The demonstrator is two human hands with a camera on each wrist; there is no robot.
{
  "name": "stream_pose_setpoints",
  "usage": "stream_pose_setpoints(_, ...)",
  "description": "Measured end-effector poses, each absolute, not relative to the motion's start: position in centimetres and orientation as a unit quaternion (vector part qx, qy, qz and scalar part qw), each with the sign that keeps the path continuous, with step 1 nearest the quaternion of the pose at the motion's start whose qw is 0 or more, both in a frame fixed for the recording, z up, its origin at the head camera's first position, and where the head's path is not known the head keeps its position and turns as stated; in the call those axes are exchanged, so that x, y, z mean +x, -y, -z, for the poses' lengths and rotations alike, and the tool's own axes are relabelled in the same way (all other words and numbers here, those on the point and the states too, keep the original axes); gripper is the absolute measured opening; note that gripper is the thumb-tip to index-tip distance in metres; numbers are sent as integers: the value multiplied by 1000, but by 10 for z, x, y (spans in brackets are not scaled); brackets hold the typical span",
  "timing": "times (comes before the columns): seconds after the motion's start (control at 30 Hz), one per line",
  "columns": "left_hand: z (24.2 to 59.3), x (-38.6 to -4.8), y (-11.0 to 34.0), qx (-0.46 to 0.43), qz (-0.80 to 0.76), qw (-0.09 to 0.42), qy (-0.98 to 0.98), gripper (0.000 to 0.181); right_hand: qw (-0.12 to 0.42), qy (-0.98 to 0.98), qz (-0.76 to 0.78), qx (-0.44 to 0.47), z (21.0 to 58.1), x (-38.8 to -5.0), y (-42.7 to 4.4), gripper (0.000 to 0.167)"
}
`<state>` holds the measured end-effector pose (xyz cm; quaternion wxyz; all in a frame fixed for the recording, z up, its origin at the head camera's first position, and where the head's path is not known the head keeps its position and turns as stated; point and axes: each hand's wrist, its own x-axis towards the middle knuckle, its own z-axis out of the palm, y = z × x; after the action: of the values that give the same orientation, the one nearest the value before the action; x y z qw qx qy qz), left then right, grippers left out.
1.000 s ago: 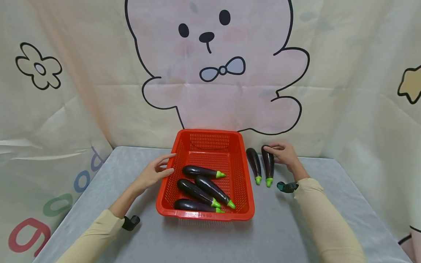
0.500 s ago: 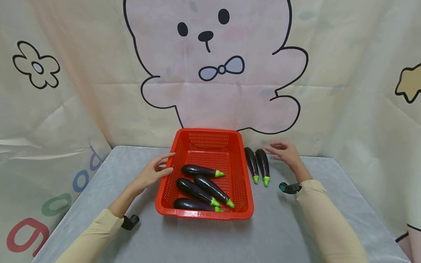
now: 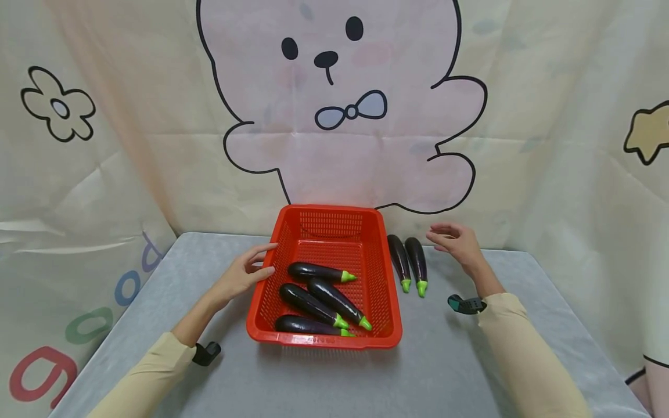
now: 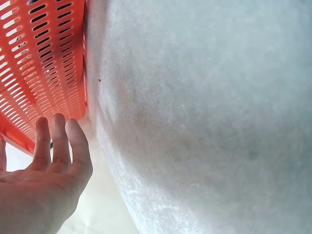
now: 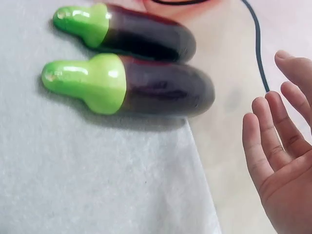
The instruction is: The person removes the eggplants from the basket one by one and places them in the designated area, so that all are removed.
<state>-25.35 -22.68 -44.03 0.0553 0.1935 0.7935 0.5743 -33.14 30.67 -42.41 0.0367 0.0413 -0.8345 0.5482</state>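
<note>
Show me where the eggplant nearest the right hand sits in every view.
Head: the eggplant lies right of the red basket, the outer of two side by side.
Left wrist: not visible.
Right wrist: the eggplant is in the upper half, left of centre, the lower of the pair.
Shared landmark: the grey tabletop, in all three views.

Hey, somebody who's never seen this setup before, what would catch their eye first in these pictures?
Probably the bright red basket at mid-table, with four dark eggplants lying in it. Next, perhaps, the big pink cartoon animal on the cloth behind it. Then two more eggplants side by side, right of the basket, with an empty right hand beside them.
</note>
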Motion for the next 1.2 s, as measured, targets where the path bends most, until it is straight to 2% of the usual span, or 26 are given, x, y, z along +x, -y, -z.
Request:
stream_pose_setpoints(0.23,439,-253,227,194,-573,58,-794,61,55,818,-566,85,404,-317,-290,45)
stream_pose_setpoints(0.47,440,-253,227,191,-575,61,-793,60,60,807,-575,121,382,-302,-270,41)
stream_pose_setpoints(0.77,439,-252,226,198,-574,59,-792,59,56,790,-589,163,394,-312,-262,35)
stream_pose_setpoints(1.2,444,-253,227,194,-582,57,-788,61,46,783,-576,229,384,-306,-227,31)
